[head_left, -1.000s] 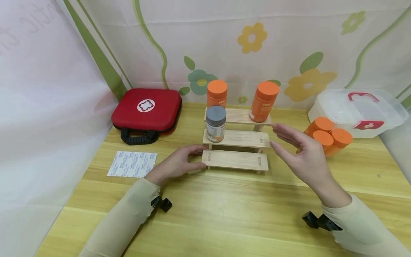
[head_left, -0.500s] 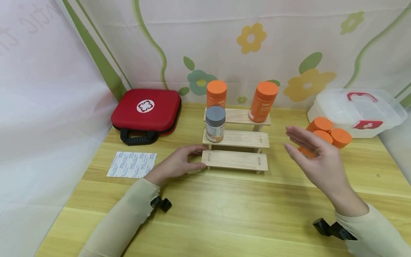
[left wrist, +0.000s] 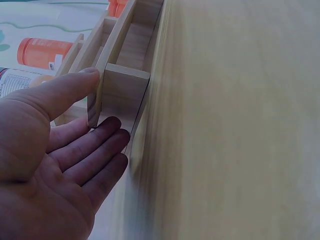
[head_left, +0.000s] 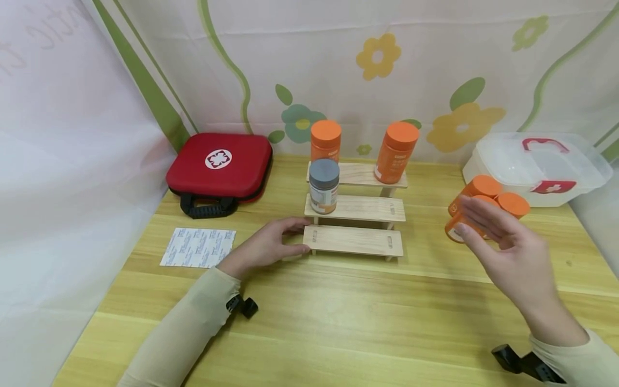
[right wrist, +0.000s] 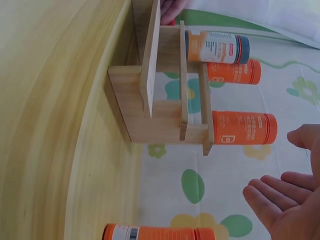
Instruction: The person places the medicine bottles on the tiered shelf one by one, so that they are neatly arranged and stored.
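My left hand (head_left: pixel 266 246) is at the left end of a three-tier wooden shelf (head_left: pixel 353 240), holding the lowest step between thumb and fingers. In the left wrist view its fingertips lie by the side panel (left wrist: pixel 125 90). On the middle step stands a white bottle with a grey lid (head_left: pixel 324 185). Two orange bottles occupy the top step, one at the left (head_left: pixel 326 141) and another at the right (head_left: pixel 396 153). My right hand (head_left: pixel 515 263) hovers with fingers extended and nothing in it, overlapping a cluster of three orange bottles (head_left: pixel 513 204) in the head view.
Behind the bottle cluster sits a translucent white first-aid box (head_left: pixel 503 156) with red clasps. A red first-aid case (head_left: pixel 220 164) with a black handle lies at the back left. A printed white sheet (head_left: pixel 198 247) is on the table near my left forearm.
My right hand has moved away from the shelf, rightward and toward me, to the orange bottle cluster. The left hand has stayed at the shelf's end.
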### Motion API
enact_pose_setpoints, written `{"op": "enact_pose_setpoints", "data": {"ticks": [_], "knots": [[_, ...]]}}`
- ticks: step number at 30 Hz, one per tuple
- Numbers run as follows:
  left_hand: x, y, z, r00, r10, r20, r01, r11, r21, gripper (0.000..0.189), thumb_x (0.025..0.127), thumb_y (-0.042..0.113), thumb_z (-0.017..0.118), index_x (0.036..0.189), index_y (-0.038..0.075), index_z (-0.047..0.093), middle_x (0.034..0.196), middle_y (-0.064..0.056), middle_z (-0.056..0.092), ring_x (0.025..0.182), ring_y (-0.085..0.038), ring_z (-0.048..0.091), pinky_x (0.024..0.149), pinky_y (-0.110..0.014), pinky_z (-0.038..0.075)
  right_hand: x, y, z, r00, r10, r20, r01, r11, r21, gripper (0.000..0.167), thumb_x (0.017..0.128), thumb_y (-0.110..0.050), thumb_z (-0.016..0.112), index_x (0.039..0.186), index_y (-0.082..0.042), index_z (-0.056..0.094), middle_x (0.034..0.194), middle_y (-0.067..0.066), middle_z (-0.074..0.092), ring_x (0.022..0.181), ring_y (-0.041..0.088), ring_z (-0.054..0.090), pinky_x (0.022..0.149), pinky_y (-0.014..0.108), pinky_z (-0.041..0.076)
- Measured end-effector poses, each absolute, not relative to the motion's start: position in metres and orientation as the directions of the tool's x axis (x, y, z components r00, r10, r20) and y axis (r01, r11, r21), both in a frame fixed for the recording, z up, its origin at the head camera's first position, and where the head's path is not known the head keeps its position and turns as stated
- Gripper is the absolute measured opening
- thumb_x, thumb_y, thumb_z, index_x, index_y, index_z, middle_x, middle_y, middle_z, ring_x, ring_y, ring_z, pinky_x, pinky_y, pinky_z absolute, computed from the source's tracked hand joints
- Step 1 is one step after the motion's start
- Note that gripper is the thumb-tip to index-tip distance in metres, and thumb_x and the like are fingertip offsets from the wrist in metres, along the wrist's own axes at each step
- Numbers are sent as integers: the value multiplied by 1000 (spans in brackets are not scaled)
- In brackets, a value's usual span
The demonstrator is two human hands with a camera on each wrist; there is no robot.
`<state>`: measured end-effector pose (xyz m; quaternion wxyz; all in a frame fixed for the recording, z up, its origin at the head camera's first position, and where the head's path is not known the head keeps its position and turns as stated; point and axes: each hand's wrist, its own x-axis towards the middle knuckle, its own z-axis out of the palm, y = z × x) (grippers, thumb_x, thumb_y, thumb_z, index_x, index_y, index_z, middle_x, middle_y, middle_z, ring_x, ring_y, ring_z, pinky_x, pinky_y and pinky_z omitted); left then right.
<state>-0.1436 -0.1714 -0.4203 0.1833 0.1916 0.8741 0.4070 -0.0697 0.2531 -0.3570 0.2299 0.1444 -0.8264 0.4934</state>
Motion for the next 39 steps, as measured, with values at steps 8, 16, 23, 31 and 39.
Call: {"op": "enact_pose_setpoints", "data": {"ticks": [8, 16, 23, 31, 39], "knots": [[-144, -171, -418, -855, 490, -169, 184, 593, 784, 64, 98, 31, 83, 155, 16, 58, 154, -5, 63, 144, -26, 59, 126, -51, 43, -61, 271, -361, -870, 89, 486, -393, 473, -789, 50, 91, 22, 69, 140, 11, 65, 139, -3, 75, 123, 1, 73, 96, 10, 56], [-145, -171, -418, -857, 482, -184, 173, 605, 778, 64, 97, 32, 83, 155, 17, 58, 153, -5, 63, 144, -27, 58, 127, -52, 42, -57, 287, -367, -865, 284, 413, -226, 516, -827, 43, 95, 10, 73, 138, 4, 70, 130, -11, 78, 116, -4, 73, 90, 8, 56], [-144, -171, -417, -857, 479, -188, 167, 604, 779, 64, 97, 32, 83, 154, 16, 59, 152, -5, 64, 144, -27, 58, 127, -51, 42, -58, 297, -373, -852, 390, 350, -113, 516, -849, 40, 98, 0, 75, 138, 0, 71, 123, -20, 76, 110, -10, 72, 87, 4, 54], [-146, -171, -419, -856, 481, -189, 166, 603, 781, 63, 97, 30, 83, 154, 16, 59, 153, -5, 63, 143, -27, 58, 126, -51, 43, -63, 310, -383, -891, 394, 226, 19, 529, -849, 46, 103, -16, 74, 147, -5, 66, 129, -24, 74, 104, -20, 66, 86, 0, 51], [-146, -171, -420, -856, 484, -184, 171, 600, 781, 63, 97, 30, 83, 153, 15, 60, 153, -5, 64, 143, -26, 59, 126, -51, 43, -70, 318, -393, -929, 319, 186, 3, 510, -860, 54, 102, -18, 75, 152, -2, 60, 121, -34, 69, 103, -23, 65, 84, -1, 50]]}}
